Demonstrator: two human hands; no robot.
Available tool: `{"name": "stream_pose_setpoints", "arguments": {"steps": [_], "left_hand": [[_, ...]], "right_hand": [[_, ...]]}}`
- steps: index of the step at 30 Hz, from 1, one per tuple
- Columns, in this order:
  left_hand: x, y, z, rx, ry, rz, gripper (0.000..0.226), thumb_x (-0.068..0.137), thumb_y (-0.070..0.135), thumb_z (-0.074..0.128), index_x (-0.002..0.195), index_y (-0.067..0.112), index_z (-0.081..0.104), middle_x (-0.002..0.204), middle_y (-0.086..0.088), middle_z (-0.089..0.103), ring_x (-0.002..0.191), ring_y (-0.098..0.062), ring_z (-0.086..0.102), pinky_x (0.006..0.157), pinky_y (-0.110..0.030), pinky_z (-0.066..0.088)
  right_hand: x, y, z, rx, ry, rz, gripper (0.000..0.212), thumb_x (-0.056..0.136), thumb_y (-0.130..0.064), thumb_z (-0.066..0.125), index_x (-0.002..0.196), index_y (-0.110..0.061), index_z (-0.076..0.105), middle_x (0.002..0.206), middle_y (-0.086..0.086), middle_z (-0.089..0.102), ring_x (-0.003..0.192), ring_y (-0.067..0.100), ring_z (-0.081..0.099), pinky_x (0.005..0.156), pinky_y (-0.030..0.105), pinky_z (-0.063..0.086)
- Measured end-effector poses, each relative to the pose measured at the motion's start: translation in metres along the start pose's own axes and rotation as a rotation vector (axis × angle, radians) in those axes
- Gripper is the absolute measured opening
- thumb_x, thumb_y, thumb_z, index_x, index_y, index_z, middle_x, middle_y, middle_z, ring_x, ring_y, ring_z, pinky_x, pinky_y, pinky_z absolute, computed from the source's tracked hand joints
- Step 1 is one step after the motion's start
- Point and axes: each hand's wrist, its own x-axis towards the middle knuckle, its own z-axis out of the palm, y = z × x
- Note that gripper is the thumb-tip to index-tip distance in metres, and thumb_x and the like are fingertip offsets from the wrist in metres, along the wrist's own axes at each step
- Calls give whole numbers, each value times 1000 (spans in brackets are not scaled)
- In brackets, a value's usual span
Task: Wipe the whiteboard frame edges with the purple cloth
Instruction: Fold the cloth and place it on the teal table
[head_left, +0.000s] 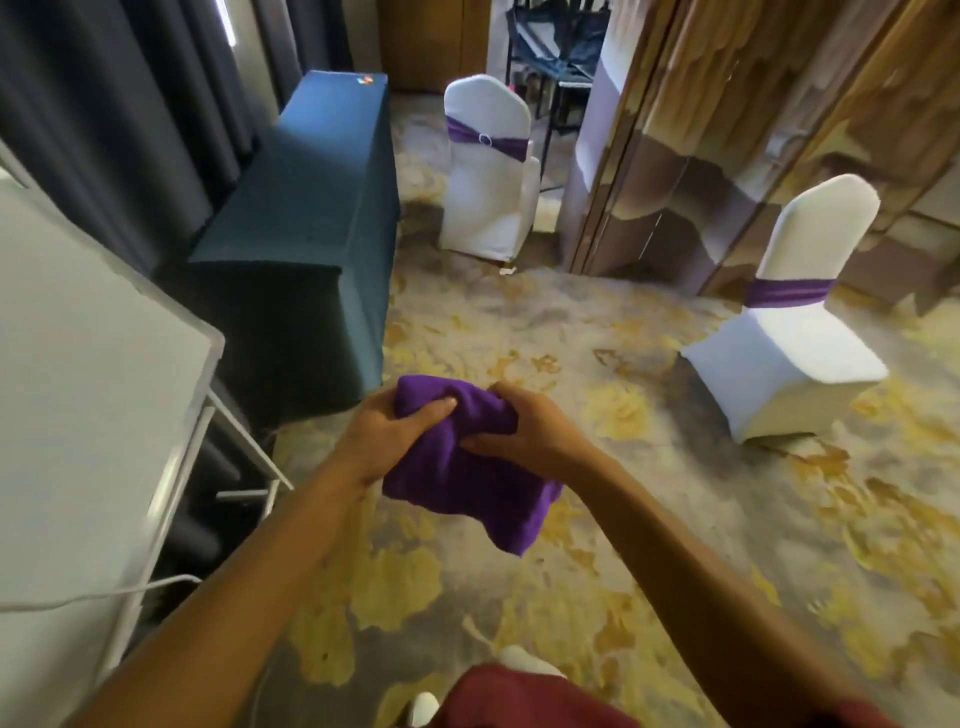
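Note:
Both hands hold a purple cloth (467, 467) in front of me, above the carpet. My left hand (395, 434) grips its upper left part with the thumb pressed over the top. My right hand (524, 426) pinches the upper right part, and the rest of the cloth hangs down below the hands. The whiteboard (78, 389) stands at the left of the view on a white metal stand, its pale frame edge (210, 358) about an arm's width left of the cloth. Neither hand touches the board.
A long table under a dark teal cover (317, 218) stands behind the whiteboard along dark curtains. Two white-covered chairs with purple sashes (488, 171) (789, 332) stand on the patterned carpet. A white cable (104, 595) crosses the board's lower part. Folding wall panels rise at the right.

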Motion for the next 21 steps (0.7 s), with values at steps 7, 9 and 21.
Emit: {"name": "stream_pose_setpoints", "arguments": {"steps": [7,9,21], "left_hand": [[144,8,-62,-58,133,-11,23,76,59,79,93,43,81,99,12,82,93,-8,77,79,-23,58],[189,6,-78,-70,176,-39,34,69,67,79,95,45,80,101,12,82,94,-7,77,79,-23,57],[386,39,-178,-317,340,-128,61,58,67,89,109,34,81,111,3,81,103,-16,77,91,-40,55]], "right_hand": [[158,57,-9,163,267,150,35,78,-28,82,103,-13,63,92,-3,66,84,11,62,72,21,48],[217,73,-4,171,315,202,29,80,-32,79,97,-14,64,92,-2,66,85,12,61,70,25,46],[500,24,43,1298,-520,438,77,89,-72,41,133,-13,61,134,15,60,124,32,56,111,48,37]]}}
